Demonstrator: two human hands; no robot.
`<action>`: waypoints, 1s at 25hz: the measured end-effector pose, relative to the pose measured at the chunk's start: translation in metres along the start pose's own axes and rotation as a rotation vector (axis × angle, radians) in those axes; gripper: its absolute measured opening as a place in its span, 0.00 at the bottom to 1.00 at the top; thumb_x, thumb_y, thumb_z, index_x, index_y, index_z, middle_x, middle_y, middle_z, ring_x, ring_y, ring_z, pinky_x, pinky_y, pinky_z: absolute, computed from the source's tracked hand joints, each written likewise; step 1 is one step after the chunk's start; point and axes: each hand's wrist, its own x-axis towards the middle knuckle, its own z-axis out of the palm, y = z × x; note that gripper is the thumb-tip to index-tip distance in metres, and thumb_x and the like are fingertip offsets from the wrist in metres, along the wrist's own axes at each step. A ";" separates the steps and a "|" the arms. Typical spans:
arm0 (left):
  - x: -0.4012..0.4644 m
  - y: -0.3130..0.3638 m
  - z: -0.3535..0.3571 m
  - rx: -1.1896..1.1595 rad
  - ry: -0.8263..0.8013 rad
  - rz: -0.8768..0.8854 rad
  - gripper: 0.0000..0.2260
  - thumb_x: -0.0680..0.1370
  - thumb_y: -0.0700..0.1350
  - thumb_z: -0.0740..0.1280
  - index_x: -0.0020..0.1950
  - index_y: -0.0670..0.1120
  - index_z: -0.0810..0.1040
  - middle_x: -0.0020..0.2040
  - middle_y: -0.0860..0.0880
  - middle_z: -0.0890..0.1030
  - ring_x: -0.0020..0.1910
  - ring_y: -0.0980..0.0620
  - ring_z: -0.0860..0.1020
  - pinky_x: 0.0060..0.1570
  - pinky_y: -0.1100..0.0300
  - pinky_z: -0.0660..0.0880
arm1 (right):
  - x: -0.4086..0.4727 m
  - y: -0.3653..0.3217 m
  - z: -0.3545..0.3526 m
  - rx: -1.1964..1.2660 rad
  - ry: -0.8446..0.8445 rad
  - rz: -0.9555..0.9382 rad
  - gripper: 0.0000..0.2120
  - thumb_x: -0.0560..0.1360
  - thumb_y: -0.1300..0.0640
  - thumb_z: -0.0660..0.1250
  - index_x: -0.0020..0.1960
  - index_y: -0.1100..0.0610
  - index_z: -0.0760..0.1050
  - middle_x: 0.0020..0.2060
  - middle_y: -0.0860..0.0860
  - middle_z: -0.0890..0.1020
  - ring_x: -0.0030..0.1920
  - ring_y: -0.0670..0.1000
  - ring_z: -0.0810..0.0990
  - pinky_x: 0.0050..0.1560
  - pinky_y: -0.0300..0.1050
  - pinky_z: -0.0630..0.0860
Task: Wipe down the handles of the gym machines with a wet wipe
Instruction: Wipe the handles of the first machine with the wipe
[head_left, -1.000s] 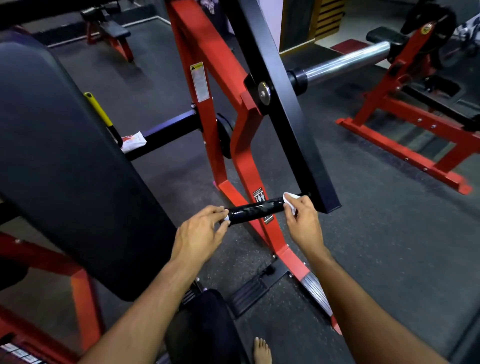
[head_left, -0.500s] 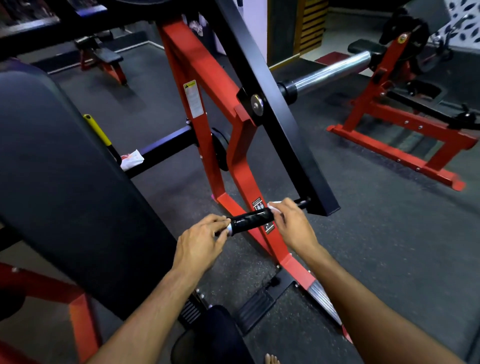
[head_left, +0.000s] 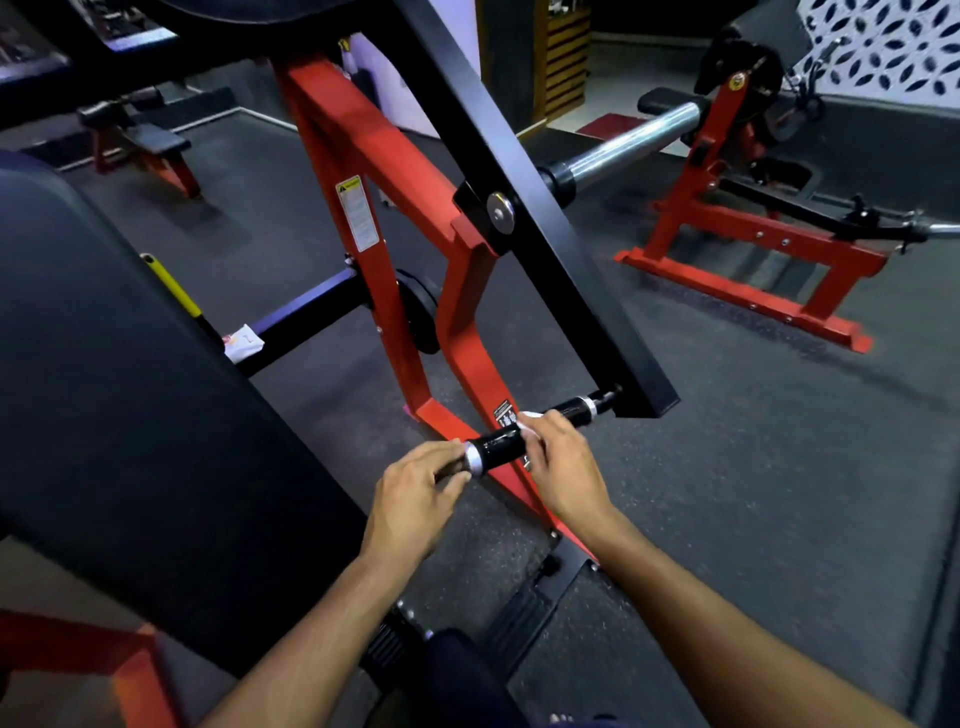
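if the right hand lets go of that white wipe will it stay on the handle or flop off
Probably flops: the wipe looks thin and crumpled under the right hand. If wet, it may cling briefly to the glossy black handle. The handle slopes, so it would likely slide off.

left hand (head_left: 415, 486) at handle (head_left: 501, 446) end, right hand (head_left: 563, 462) mid-handle

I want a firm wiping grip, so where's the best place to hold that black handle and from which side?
Grip the bare glossy stretch of the black handle between its two silver rings, from above, fingers curling round it. It is a thin round bar jutting from the black arm, with open floor beneath, as the right hand with the wet wipe does.
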 end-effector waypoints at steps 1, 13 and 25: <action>-0.004 -0.003 0.001 -0.017 0.003 0.009 0.15 0.73 0.39 0.78 0.59 0.46 0.86 0.59 0.55 0.84 0.56 0.57 0.81 0.60 0.77 0.66 | -0.004 -0.007 -0.002 0.033 -0.028 -0.032 0.13 0.83 0.60 0.61 0.63 0.59 0.80 0.53 0.50 0.80 0.54 0.49 0.80 0.60 0.39 0.74; -0.021 0.000 0.001 -0.154 -0.051 0.022 0.19 0.76 0.32 0.72 0.66 0.42 0.82 0.62 0.56 0.78 0.54 0.79 0.73 0.57 0.82 0.64 | 0.008 0.007 -0.012 -0.128 0.115 0.114 0.12 0.83 0.60 0.60 0.60 0.63 0.79 0.52 0.57 0.79 0.54 0.58 0.78 0.57 0.49 0.73; -0.024 -0.005 -0.008 -0.147 -0.188 -0.178 0.19 0.79 0.46 0.71 0.68 0.63 0.79 0.41 0.56 0.82 0.37 0.57 0.81 0.43 0.64 0.77 | 0.024 -0.011 -0.045 -0.043 0.028 -0.061 0.12 0.83 0.61 0.62 0.62 0.59 0.82 0.48 0.51 0.79 0.49 0.51 0.80 0.52 0.37 0.71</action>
